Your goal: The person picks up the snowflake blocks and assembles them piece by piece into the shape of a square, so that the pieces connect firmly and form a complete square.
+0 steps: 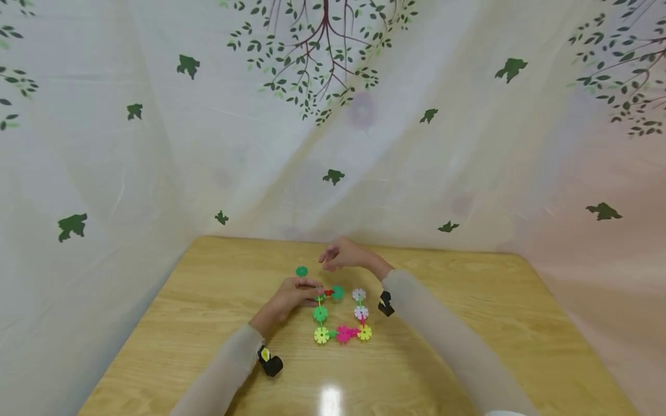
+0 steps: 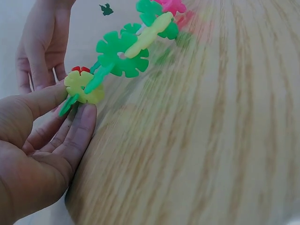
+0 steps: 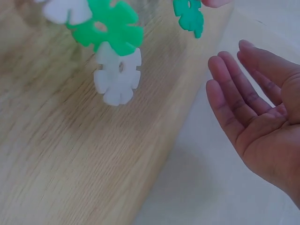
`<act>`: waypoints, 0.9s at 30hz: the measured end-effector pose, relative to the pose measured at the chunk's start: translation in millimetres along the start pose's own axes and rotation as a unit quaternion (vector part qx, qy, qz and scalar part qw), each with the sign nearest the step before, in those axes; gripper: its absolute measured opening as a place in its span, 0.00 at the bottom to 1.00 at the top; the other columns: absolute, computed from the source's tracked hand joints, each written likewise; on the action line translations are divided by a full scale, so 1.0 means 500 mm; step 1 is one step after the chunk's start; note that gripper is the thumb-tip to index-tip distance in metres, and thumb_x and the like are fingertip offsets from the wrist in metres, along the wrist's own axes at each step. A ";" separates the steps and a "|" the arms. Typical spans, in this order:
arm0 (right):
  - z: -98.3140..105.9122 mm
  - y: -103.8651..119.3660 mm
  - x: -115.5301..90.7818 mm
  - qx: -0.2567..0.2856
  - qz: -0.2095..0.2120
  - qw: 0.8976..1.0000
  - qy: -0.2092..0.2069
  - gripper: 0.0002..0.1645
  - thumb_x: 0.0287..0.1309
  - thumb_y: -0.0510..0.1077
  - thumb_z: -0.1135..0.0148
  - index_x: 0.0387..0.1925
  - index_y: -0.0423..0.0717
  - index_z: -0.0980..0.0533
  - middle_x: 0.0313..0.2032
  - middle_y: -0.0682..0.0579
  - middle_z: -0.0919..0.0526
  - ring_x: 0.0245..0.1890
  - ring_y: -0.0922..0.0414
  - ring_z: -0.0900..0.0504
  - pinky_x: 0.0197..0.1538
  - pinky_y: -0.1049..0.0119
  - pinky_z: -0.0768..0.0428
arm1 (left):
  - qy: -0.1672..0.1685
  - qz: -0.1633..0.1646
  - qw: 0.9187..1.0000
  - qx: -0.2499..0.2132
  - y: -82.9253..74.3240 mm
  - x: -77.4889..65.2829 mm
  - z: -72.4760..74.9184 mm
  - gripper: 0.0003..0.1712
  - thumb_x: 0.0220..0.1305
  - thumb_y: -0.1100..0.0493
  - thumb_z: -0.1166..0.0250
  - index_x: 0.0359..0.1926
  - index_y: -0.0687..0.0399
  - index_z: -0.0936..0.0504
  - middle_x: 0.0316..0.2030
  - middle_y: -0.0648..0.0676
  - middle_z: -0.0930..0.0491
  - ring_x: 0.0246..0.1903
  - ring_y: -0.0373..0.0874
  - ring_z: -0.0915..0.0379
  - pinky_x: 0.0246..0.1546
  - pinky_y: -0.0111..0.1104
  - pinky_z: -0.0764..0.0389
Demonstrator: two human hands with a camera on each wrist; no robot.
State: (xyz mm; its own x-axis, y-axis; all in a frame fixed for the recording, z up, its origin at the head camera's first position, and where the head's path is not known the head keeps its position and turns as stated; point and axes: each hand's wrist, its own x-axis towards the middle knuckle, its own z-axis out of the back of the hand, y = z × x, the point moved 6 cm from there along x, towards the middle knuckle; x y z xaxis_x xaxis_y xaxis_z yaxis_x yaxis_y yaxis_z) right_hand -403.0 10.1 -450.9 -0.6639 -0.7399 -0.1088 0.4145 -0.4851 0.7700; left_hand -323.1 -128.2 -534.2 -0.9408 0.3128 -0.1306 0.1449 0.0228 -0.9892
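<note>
A chain of interlocking snowflake discs [image 1: 320, 314] in green, yellow, pink, white and red forms a near-square on the table. My left hand [image 1: 293, 296] pinches its far left corner; in the left wrist view, thumb and fingertips are at a yellow disc [image 2: 77, 84] with a green disc slotted in. A red piece peeks out behind it. From that corner, a red disc [image 1: 329, 293] leads to a teal disc [image 1: 337, 292]. Facing it across a gap is the white end disc [image 3: 117, 77]. Beyond the chain my right hand [image 3: 267, 103] hovers, fingers loosely bent, holding nothing.
A loose green disc [image 1: 302, 270] lies just beyond my left hand. The wooden table [image 1: 442, 358] ends at a far edge close behind my right hand, where a pale curtain [image 1: 270, 190] printed with leaves hangs.
</note>
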 end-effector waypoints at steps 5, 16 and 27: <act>-0.012 -0.007 0.036 -0.019 0.021 1.000 0.007 0.15 0.63 0.35 0.33 0.50 0.31 0.18 0.39 0.40 0.10 0.36 0.56 0.12 0.46 0.55 0.12 | 0.003 0.002 1.000 -0.011 0.011 0.001 -0.004 0.19 0.67 0.67 0.33 0.54 0.78 0.22 0.39 0.51 0.12 0.37 0.40 0.14 0.46 0.36 0.12; -0.057 -0.001 0.107 -0.098 0.055 0.992 0.057 0.17 0.59 0.34 0.30 0.50 0.36 0.17 0.44 0.43 0.12 0.40 0.60 0.16 0.45 0.74 0.18 | 0.018 0.002 1.000 -0.016 0.013 -0.004 0.000 0.19 0.67 0.68 0.33 0.54 0.79 0.22 0.42 0.53 0.12 0.39 0.38 0.15 0.46 0.35 0.12; -0.080 -0.004 0.137 -0.130 0.060 0.988 0.065 0.15 0.55 0.32 0.29 0.46 0.38 0.14 0.31 0.50 0.16 0.28 0.66 0.27 0.33 0.77 0.26 | 0.030 0.003 0.999 0.017 0.010 0.004 0.006 0.22 0.64 0.65 0.30 0.55 0.75 0.20 0.39 0.50 0.12 0.39 0.39 0.16 0.47 0.35 0.12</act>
State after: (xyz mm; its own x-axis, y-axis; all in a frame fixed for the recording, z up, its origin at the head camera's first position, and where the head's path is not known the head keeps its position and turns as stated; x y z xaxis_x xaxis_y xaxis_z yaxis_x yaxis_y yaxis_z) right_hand -424.2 -58.2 -485.3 -0.5214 -0.8450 -0.1191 0.6425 -0.4806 0.5968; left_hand -325.1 -130.2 -539.8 -0.9199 0.3687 -0.1334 0.1388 -0.0118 -0.9902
